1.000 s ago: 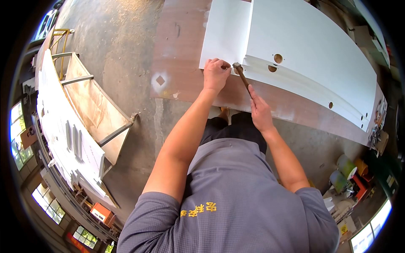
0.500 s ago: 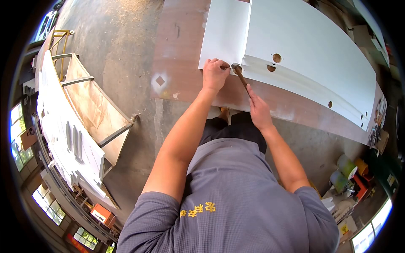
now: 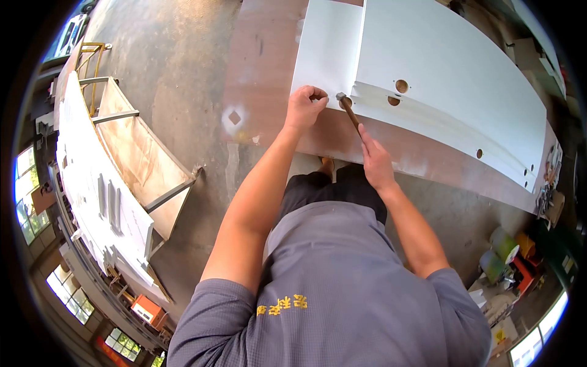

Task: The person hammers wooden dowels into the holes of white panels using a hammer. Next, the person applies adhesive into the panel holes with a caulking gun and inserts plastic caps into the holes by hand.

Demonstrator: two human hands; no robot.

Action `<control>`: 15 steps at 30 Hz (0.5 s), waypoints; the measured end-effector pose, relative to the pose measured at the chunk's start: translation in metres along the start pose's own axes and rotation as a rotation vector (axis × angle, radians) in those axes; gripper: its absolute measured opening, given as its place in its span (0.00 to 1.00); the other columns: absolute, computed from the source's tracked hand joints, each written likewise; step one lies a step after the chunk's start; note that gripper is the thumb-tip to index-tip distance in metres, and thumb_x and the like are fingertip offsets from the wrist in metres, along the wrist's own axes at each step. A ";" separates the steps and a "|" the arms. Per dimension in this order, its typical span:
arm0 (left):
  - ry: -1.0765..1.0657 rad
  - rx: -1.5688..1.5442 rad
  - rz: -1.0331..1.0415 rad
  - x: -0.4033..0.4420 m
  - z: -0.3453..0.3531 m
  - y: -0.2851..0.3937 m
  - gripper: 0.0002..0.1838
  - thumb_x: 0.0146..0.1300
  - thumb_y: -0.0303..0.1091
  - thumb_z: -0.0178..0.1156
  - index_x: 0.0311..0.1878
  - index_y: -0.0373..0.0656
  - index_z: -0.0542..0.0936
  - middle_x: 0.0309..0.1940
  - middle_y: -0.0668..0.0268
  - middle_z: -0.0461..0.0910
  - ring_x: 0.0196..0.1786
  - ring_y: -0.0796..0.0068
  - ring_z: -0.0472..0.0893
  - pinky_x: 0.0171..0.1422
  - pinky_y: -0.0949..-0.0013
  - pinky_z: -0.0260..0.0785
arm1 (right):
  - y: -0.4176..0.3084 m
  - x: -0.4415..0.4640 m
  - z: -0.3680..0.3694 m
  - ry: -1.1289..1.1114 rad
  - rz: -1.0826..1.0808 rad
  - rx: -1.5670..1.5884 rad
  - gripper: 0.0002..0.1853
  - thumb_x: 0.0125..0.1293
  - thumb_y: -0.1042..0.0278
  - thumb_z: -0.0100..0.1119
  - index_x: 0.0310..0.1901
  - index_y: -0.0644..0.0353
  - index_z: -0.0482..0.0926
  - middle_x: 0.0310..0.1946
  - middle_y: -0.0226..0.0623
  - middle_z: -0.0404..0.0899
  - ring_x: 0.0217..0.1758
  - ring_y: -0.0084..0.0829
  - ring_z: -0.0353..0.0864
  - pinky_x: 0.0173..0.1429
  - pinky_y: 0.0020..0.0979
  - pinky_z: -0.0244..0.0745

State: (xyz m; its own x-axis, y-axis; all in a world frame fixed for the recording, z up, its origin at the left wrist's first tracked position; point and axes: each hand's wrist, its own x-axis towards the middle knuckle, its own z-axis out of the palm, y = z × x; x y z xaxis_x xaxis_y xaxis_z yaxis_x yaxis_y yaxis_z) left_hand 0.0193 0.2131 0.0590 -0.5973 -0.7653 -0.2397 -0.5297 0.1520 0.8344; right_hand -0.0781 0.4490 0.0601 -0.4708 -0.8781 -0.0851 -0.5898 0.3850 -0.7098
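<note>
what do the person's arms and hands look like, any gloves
Both sleeves are short, dark grey and finely textured. Beyond them the arms are bare, with no watch or bracelet showing. The left hand and right hand wear no gloves.

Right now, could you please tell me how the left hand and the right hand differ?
The bare left hand is curled at the near edge of the flat white panel, any small object unclear; the bare right hand grips a brown-handled hammer. The left hand sits farther forward than the right hand. Both are bare.
</note>
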 end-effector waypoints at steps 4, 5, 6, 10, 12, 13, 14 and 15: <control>-0.018 -0.195 -0.113 0.005 -0.004 -0.004 0.10 0.66 0.34 0.65 0.44 0.38 0.83 0.38 0.67 0.84 0.41 0.79 0.80 0.48 0.71 0.74 | 0.000 0.000 0.003 0.090 -0.078 0.122 0.35 0.71 0.78 0.51 0.77 0.35 0.60 0.30 0.43 0.72 0.32 0.47 0.75 0.40 0.45 0.72; -0.025 -0.196 -0.110 0.002 -0.002 -0.005 0.10 0.66 0.34 0.65 0.44 0.38 0.83 0.38 0.67 0.84 0.41 0.79 0.80 0.48 0.71 0.74 | 0.001 0.000 0.002 0.011 -0.037 0.066 0.35 0.71 0.78 0.51 0.77 0.35 0.60 0.30 0.44 0.72 0.32 0.47 0.75 0.40 0.45 0.72; 0.008 -0.212 -0.112 0.002 0.000 -0.004 0.09 0.67 0.33 0.63 0.45 0.37 0.82 0.39 0.66 0.84 0.42 0.79 0.80 0.49 0.72 0.73 | -0.002 -0.001 -0.002 0.021 -0.042 0.062 0.35 0.71 0.78 0.51 0.77 0.35 0.60 0.30 0.44 0.72 0.32 0.47 0.75 0.40 0.45 0.72; 0.122 -0.376 0.097 0.010 0.012 -0.026 0.09 0.70 0.32 0.60 0.47 0.36 0.81 0.39 0.63 0.85 0.43 0.75 0.80 0.52 0.71 0.72 | -0.004 0.000 -0.005 -0.013 -0.008 0.126 0.31 0.74 0.72 0.47 0.76 0.35 0.61 0.33 0.48 0.76 0.36 0.50 0.79 0.42 0.46 0.74; 0.103 -0.179 0.079 -0.001 0.001 -0.003 0.11 0.72 0.33 0.58 0.48 0.35 0.82 0.40 0.62 0.84 0.44 0.73 0.80 0.54 0.69 0.71 | 0.000 0.000 -0.023 -0.116 0.074 -0.004 0.28 0.75 0.67 0.46 0.75 0.36 0.63 0.38 0.51 0.80 0.40 0.53 0.81 0.44 0.47 0.77; 0.079 -0.222 0.125 -0.002 0.004 -0.010 0.09 0.73 0.30 0.56 0.50 0.37 0.80 0.40 0.63 0.83 0.44 0.75 0.79 0.53 0.70 0.72 | -0.008 -0.006 -0.033 0.019 0.032 0.074 0.27 0.75 0.64 0.48 0.75 0.39 0.64 0.41 0.52 0.81 0.42 0.54 0.81 0.46 0.48 0.76; 0.063 -0.239 0.158 0.006 0.007 -0.034 0.08 0.73 0.29 0.56 0.48 0.37 0.80 0.41 0.64 0.82 0.45 0.75 0.79 0.54 0.70 0.71 | -0.026 -0.015 -0.061 -0.017 0.154 0.112 0.28 0.73 0.61 0.50 0.74 0.44 0.65 0.42 0.52 0.82 0.43 0.55 0.81 0.46 0.49 0.76; 0.050 -0.285 0.140 0.007 0.005 -0.041 0.07 0.73 0.30 0.56 0.46 0.36 0.79 0.41 0.63 0.82 0.45 0.75 0.79 0.54 0.70 0.71 | -0.028 -0.029 -0.072 0.158 0.074 0.144 0.25 0.73 0.60 0.53 0.70 0.50 0.70 0.42 0.50 0.82 0.44 0.54 0.81 0.45 0.47 0.76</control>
State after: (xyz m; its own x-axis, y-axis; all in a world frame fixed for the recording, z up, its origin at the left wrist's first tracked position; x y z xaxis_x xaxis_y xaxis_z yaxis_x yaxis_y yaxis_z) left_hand 0.0334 0.2045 0.0207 -0.6185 -0.7801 -0.0938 -0.2501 0.0824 0.9647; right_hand -0.0950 0.4846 0.1326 -0.6127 -0.7894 -0.0384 -0.4555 0.3924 -0.7991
